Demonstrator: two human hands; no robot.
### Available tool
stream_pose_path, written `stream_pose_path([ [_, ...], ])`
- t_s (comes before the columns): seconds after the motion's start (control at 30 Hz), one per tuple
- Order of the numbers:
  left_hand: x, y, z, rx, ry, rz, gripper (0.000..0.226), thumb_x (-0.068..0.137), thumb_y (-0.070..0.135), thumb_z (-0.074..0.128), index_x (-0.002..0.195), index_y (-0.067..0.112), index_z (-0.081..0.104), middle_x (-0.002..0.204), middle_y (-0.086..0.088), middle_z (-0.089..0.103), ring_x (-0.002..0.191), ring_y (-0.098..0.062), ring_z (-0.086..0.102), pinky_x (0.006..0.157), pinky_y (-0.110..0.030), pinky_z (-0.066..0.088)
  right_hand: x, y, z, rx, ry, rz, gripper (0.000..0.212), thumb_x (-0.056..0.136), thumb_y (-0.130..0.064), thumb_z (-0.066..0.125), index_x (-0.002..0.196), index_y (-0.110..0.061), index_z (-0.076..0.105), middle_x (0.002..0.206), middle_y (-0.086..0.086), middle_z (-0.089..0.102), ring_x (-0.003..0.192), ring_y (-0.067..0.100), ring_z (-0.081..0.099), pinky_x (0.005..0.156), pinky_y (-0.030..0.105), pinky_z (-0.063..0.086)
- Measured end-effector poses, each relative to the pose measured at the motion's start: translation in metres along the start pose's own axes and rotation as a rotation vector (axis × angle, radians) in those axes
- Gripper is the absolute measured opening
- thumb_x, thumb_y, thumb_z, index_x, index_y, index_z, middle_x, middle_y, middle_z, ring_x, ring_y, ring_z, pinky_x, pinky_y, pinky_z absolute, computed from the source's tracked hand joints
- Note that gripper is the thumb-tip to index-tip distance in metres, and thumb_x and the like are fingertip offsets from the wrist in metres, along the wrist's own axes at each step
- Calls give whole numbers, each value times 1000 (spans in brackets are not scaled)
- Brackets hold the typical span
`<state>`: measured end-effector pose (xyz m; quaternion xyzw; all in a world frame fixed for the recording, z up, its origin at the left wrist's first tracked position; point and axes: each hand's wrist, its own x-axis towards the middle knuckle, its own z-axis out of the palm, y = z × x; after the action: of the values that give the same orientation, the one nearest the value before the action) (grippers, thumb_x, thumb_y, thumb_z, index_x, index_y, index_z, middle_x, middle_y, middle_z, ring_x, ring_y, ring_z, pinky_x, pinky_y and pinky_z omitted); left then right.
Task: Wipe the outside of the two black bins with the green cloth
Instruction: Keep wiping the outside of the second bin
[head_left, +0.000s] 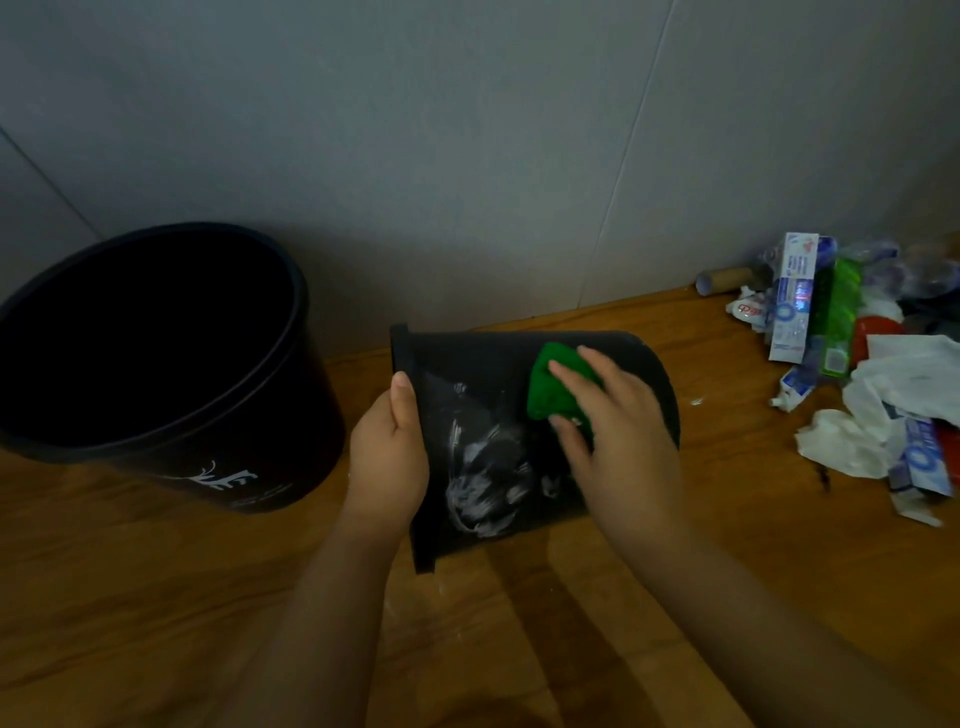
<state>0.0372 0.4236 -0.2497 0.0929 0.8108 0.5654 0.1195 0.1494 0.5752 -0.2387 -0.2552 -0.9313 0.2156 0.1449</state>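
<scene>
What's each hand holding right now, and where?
Left hand grips the tipped bin at its rim. Right hand presses the cloth flat on the bin's side.

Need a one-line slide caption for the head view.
Left hand steadies a tipped black bin while right hand presses green cloth on its side.

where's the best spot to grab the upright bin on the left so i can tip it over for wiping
Probably the rim of the upright bin, from above: it stands open-mouthed on the floor, and the protruding lip lets fingers hook inside. The near-right edge faces you.
</scene>
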Motion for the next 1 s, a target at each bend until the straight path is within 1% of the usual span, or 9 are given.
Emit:
stream_pose_path([
  [0.13, 1, -2, -1, -5, 10, 17, 52, 105, 44, 26, 79, 12, 58, 80, -8, 62, 75, -19, 60, 65, -31, 47, -4, -30, 4, -48, -148, -257, 50, 95, -31, 51, 144, -36, 39, 155, -13, 27, 141, 13, 23, 110, 31, 28],
  [0.2, 1, -1, -1, -6, -4, 10, 52, 105, 44, 27, 79, 12, 58, 78, -5, 60, 73, -18, 60, 64, -30, 47, 3, -27, 0, -35, -171, -222, 50, 97, -31, 49, 145, -37, 37, 155, -15, 25, 141, 12, 21, 112, 33, 27],
  [0.33, -1, -3, -1, -18, -22, -12, 55, 105, 46, 26, 81, 8, 58, 78, -9, 57, 72, -22, 57, 67, -35, 47, 16, -11, -7, -56, -72, -44, 48, 98, -32, 49, 145, -33, 39, 154, -11, 28, 140, 16, 24, 110, 37, 36],
  [0.53, 1, -5, -2, 16, 10, 36, 53, 105, 42, 25, 79, 10, 58, 79, -10, 60, 72, -20, 58, 60, -23, 42, 7, -34, 0, -27, -191, -308, 50, 96, -31, 53, 144, -37, 38, 153, -15, 29, 139, 11, 25, 109, 31, 30],
  [0.6, 1, -5, -2, -6, -6, 16, 56, 105, 43, 26, 85, 3, 59, 84, -17, 61, 78, -29, 60, 65, -30, 45, 11, -25, -1, -19, -163, -246, 49, 97, -31, 52, 144, -36, 39, 153, -15, 29, 139, 12, 25, 108, 32, 32],
  [0.7, -1, -4, -1, -33, -20, -4, 53, 105, 43, 25, 82, 9, 58, 81, -9, 59, 75, -20, 59, 63, -27, 46, 20, -21, -2, -44, -77, -121, 47, 97, -31, 52, 143, -32, 42, 153, -11, 32, 138, 17, 28, 108, 37, 37],
  [0.8, 0, -4, -1, -24, 1, 19, 48, 106, 42, 25, 79, 19, 58, 79, -1, 59, 74, -13, 58, 61, -25, 42, 20, -36, 2, -38, -117, -237, 48, 96, -30, 54, 142, -32, 43, 152, -11, 32, 138, 16, 27, 107, 34, 34],
  [0.9, 2, -6, -1, -12, 10, 47, 49, 106, 41, 25, 86, 15, 62, 84, -4, 63, 79, -16, 60, 63, -25, 44, 17, -42, 2, 12, -241, -382, 48, 97, -29, 53, 143, -36, 41, 153, -15, 29, 139, 11, 23, 108, 29, 29],
  [1.0, 3, -6, -1, -12, 12, 39, 51, 106, 41, 25, 82, 12, 60, 81, -6, 61, 77, -18, 60, 63, -26, 45, 25, -29, -2, 7, -182, -291, 47, 97, -28, 52, 143, -34, 41, 152, -14, 31, 139, 12, 25, 109, 31, 31],
])
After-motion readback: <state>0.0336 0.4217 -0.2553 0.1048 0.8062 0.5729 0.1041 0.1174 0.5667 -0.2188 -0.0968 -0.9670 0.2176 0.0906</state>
